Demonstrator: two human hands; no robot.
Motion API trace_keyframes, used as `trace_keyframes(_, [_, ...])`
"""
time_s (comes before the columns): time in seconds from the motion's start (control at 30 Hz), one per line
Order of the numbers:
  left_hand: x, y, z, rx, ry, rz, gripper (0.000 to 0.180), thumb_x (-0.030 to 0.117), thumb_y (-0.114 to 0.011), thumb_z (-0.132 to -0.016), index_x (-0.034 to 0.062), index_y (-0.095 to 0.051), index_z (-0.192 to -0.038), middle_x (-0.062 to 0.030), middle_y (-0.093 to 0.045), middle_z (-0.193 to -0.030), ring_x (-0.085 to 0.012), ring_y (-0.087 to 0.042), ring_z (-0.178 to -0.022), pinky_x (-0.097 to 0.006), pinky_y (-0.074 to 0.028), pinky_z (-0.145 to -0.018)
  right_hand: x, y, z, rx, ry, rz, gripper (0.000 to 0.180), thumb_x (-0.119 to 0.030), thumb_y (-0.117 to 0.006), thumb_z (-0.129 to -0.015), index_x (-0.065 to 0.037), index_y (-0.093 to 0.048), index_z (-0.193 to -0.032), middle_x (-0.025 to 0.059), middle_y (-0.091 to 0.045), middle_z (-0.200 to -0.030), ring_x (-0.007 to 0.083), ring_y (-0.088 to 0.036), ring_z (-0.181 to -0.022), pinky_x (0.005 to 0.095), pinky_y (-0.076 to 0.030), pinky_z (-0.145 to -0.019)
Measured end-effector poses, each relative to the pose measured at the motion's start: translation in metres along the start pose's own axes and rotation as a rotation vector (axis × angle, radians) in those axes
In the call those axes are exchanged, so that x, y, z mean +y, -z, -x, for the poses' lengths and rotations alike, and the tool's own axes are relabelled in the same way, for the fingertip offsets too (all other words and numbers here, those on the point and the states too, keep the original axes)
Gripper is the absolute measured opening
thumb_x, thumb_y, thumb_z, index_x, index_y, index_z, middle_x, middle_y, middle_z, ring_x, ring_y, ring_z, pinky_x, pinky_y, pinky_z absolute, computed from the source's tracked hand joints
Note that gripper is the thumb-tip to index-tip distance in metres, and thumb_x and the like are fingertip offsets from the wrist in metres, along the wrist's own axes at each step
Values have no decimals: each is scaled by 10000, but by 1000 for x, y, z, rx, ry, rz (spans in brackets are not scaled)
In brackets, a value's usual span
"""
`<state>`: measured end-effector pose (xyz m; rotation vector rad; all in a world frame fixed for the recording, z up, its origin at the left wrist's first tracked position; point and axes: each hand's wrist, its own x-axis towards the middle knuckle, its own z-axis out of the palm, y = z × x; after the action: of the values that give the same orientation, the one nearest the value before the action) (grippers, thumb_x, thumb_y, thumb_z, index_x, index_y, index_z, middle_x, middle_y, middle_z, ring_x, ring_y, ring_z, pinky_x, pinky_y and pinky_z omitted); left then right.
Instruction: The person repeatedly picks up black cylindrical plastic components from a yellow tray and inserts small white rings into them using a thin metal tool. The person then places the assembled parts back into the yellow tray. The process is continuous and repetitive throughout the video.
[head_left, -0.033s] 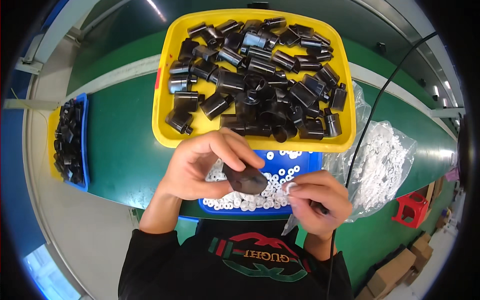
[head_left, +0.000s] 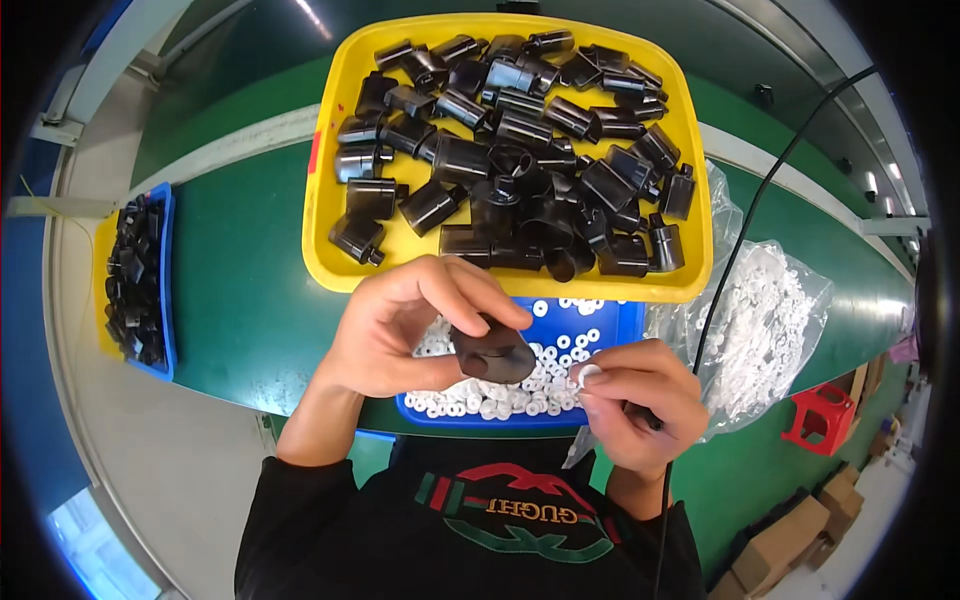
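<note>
My left hand (head_left: 395, 325) is closed around a dark, smoky plastic bottle-like part (head_left: 492, 352), gripping it between thumb and fingers with one end facing right. Just to its right, my right hand (head_left: 645, 400) pinches a white ring washer (head_left: 588, 375) between thumb and forefinger, apart from the dark part. Something dark, too hidden to name, shows within the curled fingers of the right hand. Beneath both hands lies a blue tray (head_left: 625, 318) with many loose white washers (head_left: 490, 403).
Beyond my hands, a yellow tray (head_left: 325, 240) holds many glossy black plastic parts. A clear bag (head_left: 760, 340) of white washers lies right, with a black cable (head_left: 735, 240) hanging across it. Another blue-rimmed tray (head_left: 167, 290) of black parts sits left on the green table (head_left: 240, 270).
The white washer in my right hand has shifted slightly right, away from the dark part. In my left hand the dark part has tilted a little.
</note>
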<state>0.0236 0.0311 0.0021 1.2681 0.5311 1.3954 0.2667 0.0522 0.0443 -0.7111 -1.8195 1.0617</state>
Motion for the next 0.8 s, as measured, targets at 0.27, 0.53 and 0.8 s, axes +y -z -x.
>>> trace_keyframes(0.27, [-5,-9,3,30,93,-33,318,120,-816,-776,40,-614,-1007,-262,-638,-1102,-367,-636,-1078,-471,-517,-925,-7,-12,-10,-59,114,143,381,14,-813,-665,-128,-758,-1015,21,-615,-987,85,-514,-588,202,-387,-452])
trace_keyframes(0.53, [-5,-6,5,-4,62,-96,289,59,-799,-754,47,-621,-981,-248,-639,-1080,-358,-638,-1065,-460,-515,-916,-3,-18,-10,-74,51,221,449,-78,-874,-656,-63,-706,-1073,64,-565,-957,80,-470,-584,208,-366,-466])
trace_keyframes(0.8, [-6,-8,6,-26,78,-114,328,11,-802,-731,47,-614,-998,-239,-632,-1082,-337,-638,-1045,-435,-512,-896,-3,-18,-9,-117,-11,210,487,-65,-871,-663,-73,-703,-1120,74,-583,-992,163,-648,-732,270,-558,-566])
